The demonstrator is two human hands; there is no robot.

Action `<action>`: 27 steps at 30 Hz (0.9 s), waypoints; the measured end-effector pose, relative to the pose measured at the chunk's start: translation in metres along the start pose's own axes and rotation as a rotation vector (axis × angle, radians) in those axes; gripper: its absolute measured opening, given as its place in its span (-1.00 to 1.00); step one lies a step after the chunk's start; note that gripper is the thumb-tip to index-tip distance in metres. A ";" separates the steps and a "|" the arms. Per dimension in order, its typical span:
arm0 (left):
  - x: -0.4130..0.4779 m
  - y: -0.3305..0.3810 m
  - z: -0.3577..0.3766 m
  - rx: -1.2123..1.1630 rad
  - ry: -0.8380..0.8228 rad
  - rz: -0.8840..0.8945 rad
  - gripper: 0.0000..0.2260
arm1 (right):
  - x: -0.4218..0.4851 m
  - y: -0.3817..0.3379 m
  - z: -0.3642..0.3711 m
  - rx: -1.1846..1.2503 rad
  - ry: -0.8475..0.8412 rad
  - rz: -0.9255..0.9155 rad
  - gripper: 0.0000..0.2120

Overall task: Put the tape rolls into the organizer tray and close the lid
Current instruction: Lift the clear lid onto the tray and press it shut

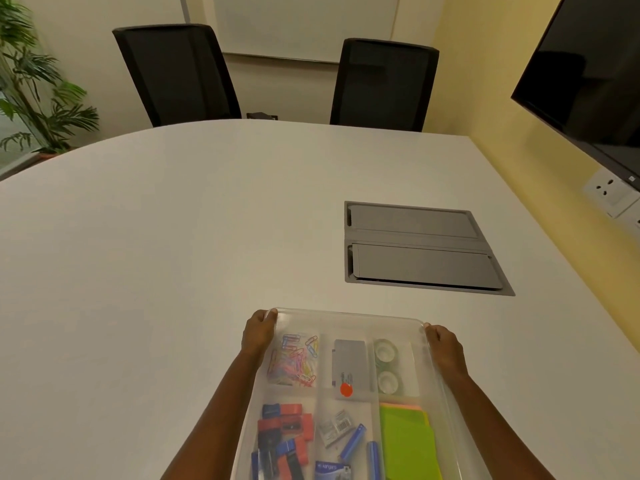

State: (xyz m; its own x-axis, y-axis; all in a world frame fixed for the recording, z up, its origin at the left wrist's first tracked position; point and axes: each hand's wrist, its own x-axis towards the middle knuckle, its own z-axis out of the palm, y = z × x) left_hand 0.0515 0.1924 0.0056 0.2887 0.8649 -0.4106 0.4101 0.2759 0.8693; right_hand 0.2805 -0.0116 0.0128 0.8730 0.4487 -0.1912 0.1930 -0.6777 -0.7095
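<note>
A clear plastic organizer tray (437, 403) lies at the table's near edge, covered by a translucent lid (349, 320). Two clear tape rolls (387, 367) sit one behind the other in the far right compartment, seen through the lid. My left hand (259, 332) grips the lid's far left corner. My right hand (444, 344) grips its far right corner. Other compartments hold coloured paper clips (296, 362), a grey box with a red sticker (349, 368), red and blue sharpeners (282, 438), blue tubes and green sticky notes (407, 441).
The white oval table (173, 237) stretches ahead. A grey recessed cable hatch (422, 249) sits to the right behind the tray. Two black chairs (180, 74) stand at the far side. A wall screen (588, 71) and sockets are at right, a plant at left.
</note>
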 end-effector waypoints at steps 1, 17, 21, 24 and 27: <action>0.002 -0.001 0.000 0.006 0.003 0.000 -0.83 | 0.001 0.001 0.000 -0.003 0.000 -0.001 -0.66; -0.035 -0.013 -0.010 0.192 0.048 0.151 -0.68 | -0.031 0.006 -0.009 0.132 0.001 0.019 -0.74; -0.064 -0.032 -0.017 0.206 0.019 0.189 -0.69 | -0.065 0.024 -0.014 0.148 -0.017 0.000 -0.73; -0.085 -0.045 -0.024 0.180 -0.009 0.196 -0.71 | -0.093 0.042 -0.016 0.188 -0.007 0.008 -0.73; -0.105 -0.057 -0.030 0.158 -0.030 0.179 -0.73 | -0.117 0.057 -0.015 0.227 -0.001 0.024 -0.74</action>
State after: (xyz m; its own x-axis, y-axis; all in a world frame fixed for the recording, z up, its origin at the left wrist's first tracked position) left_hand -0.0281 0.0990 0.0076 0.3933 0.8807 -0.2638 0.4800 0.0480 0.8759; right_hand 0.1966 -0.1117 0.0049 0.8758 0.4347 -0.2099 0.0666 -0.5396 -0.8393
